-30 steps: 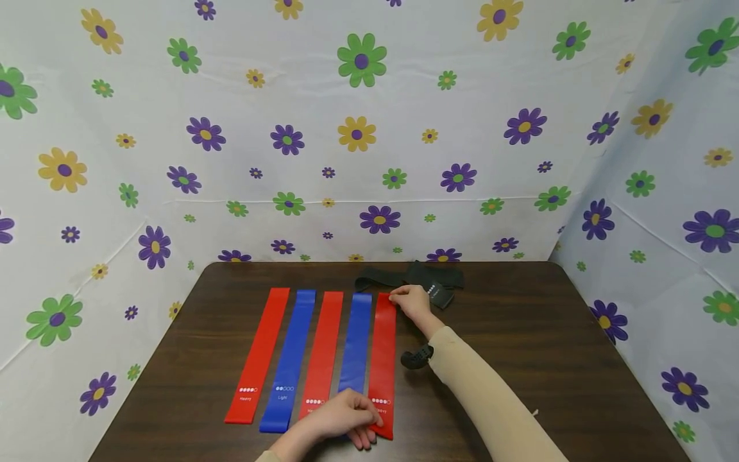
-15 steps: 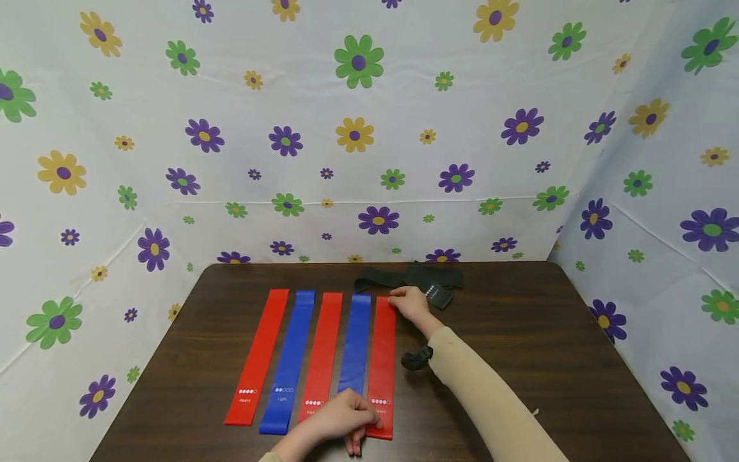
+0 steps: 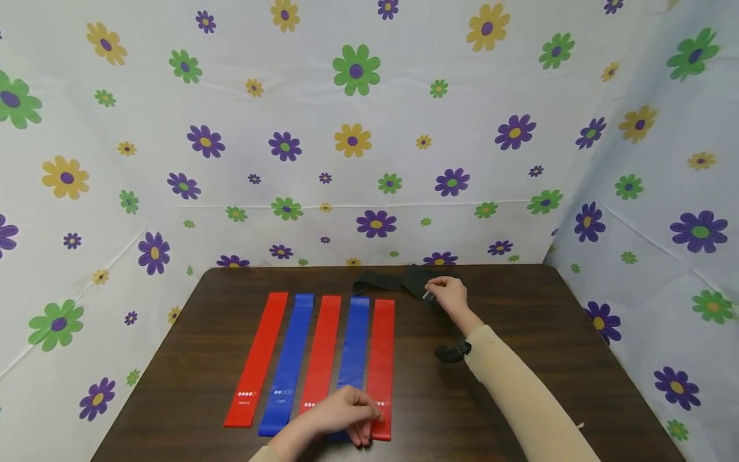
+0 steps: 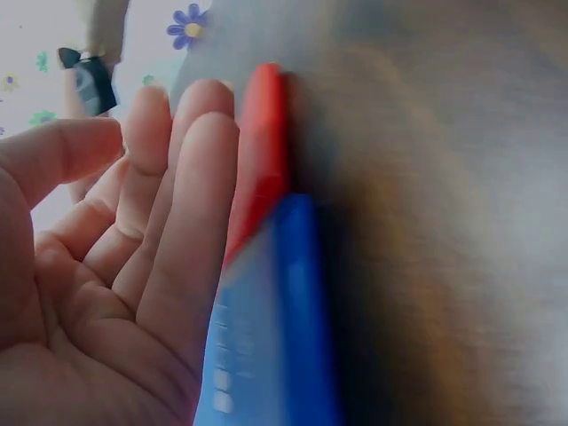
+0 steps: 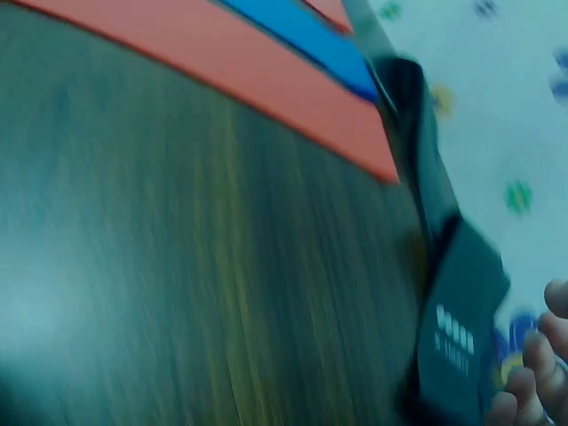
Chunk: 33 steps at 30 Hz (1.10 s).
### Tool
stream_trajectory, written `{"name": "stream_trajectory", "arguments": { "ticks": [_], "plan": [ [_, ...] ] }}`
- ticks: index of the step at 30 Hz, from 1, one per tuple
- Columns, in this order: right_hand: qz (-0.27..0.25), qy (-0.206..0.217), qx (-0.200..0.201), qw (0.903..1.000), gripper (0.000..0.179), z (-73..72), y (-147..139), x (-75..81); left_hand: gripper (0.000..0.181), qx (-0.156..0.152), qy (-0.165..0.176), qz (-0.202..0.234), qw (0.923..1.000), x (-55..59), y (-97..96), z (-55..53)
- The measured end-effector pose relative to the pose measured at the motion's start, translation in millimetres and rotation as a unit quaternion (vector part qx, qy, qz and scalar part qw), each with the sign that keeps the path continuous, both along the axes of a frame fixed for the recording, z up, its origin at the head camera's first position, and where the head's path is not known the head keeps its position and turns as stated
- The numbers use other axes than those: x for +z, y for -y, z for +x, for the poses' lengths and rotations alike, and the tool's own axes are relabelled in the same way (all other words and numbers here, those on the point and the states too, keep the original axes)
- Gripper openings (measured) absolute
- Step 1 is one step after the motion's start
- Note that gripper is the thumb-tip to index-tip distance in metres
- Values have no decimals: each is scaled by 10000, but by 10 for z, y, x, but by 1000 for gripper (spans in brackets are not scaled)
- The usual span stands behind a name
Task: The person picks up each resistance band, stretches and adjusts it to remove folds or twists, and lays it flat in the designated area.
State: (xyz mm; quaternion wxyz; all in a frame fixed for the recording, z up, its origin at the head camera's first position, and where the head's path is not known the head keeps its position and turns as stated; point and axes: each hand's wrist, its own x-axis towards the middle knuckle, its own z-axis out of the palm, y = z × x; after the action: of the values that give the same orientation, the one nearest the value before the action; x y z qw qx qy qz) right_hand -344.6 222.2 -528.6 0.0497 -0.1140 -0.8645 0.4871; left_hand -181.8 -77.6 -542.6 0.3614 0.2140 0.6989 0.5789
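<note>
Red and blue exercise resistance bands lie flat side by side on the table, alternating in colour. My left hand point(image 3: 345, 414) is over the near ends of the rightmost red band point(image 3: 381, 359) and the blue band point(image 3: 354, 340) beside it. In the left wrist view its fingers are loosely bent, with nothing between them. At the back, my right hand point(image 3: 450, 296) has its fingertips right at the black resistance bands point(image 3: 412, 280), overlapping their white-printed part. The right wrist view has a black band point(image 5: 460, 328) close to the loosely curled fingers, which hold nothing there.
Further left lie another red band point(image 3: 320, 346), a blue band point(image 3: 294, 353) marked Light and a red band point(image 3: 260, 353) marked Heavy. Flower-printed white sheeting point(image 3: 312, 224) rises behind the dark wooden table point(image 3: 508, 321) and along its sides.
My right hand has let go of the far end of the rightmost red band and moved right to the black bands. The left hand stays near the bands' near ends.
</note>
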Motion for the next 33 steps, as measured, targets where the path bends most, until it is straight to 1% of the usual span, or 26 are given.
{"name": "stream_trajectory", "arguments": {
  "ticks": [3, 5, 11, 13, 17, 22, 24, 26, 27, 29, 31, 33],
  "plan": [
    [-143, 135, -338, 9992, 31, 41, -189, -34, 20, 73, -39, 24, 10000, 63, -49, -72],
    [-122, 292, -461, 9984, 35, 81, -270, -71, 21, 103, -27, 102, 9999, 92, -95, -122],
    [435, 886, -279, 9947, 38, 182, -386, -158, 28, 339, 143, 281, 9989, 142, -268, -221],
    [508, 938, -216, 9941, 38, 197, -404, -175, 29, 457, 166, 325, 9983, 147, -334, -235],
    [435, 891, -201, 9949, 35, 210, -425, -200, 30, 623, 251, 441, 9968, 134, -476, -250],
    [335, 907, -295, 9949, 30, 215, -443, -250, 31, 843, 431, 503, 9942, 120, -656, -284],
    [47, 899, -370, 9953, 28, 221, -439, -265, 31, 975, 482, 509, 9928, 123, -725, -310],
    [-466, 903, -409, 9940, 28, 236, -420, -270, 31, 1142, 532, 513, 9907, 120, -789, -343],
    [-789, 932, -420, 9916, 29, 247, -407, -270, 31, 1253, 594, 541, 9889, 118, -818, -362],
    [-1444, 1008, -421, 9835, 33, 278, -372, -269, 31, 1496, 699, 602, 9844, 101, -871, -402],
    [-2017, 1122, -375, 9723, 36, 318, -333, -263, 31, 1757, 781, 681, 9790, 70, -917, -441],
    [-2422, 1249, -252, 9618, 38, 366, -298, -260, 31, 2001, 856, 749, 9731, 44, -959, -476]
  ]
}}
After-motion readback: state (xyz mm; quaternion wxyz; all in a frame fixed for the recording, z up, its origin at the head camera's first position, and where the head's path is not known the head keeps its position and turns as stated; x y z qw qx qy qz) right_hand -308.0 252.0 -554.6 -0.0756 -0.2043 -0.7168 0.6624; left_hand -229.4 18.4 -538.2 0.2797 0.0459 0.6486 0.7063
